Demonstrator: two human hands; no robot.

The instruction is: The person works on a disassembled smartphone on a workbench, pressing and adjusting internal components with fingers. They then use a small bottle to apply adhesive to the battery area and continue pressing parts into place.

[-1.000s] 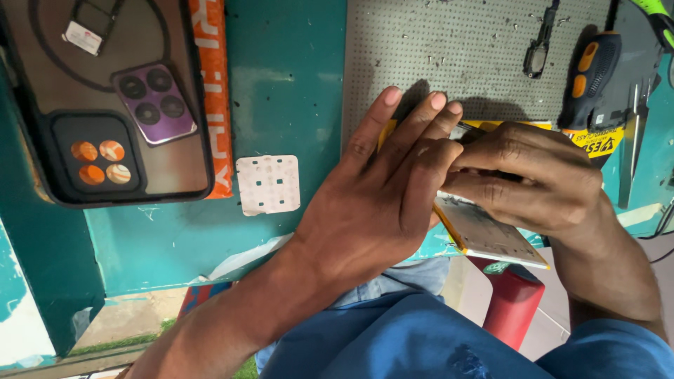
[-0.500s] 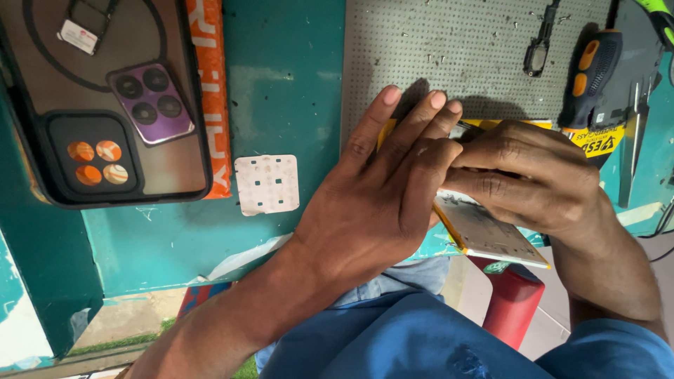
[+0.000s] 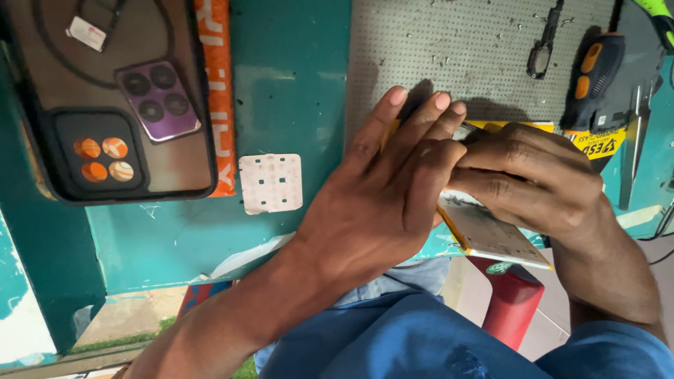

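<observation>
My left hand [image 3: 382,200] and my right hand [image 3: 537,179] are pressed together over a flat, thin rectangular device with a yellow edge [image 3: 491,235], held at the front edge of a grey perforated mat [image 3: 449,49]. My left fingers lie extended across the top of the device, covering most of it. My right hand curls around its right side, fingers bent over it. Only the lower corner of the device shows below the hands; what the fingertips touch is hidden.
A dark phone case with purple and orange camera pieces [image 3: 116,105] lies at the left on the teal bench [image 3: 288,84]. A small white square plate with holes [image 3: 271,182] sits beside it. Tweezers [image 3: 544,42], a black-orange tool [image 3: 590,81] and a red stool [image 3: 512,298] are at the right.
</observation>
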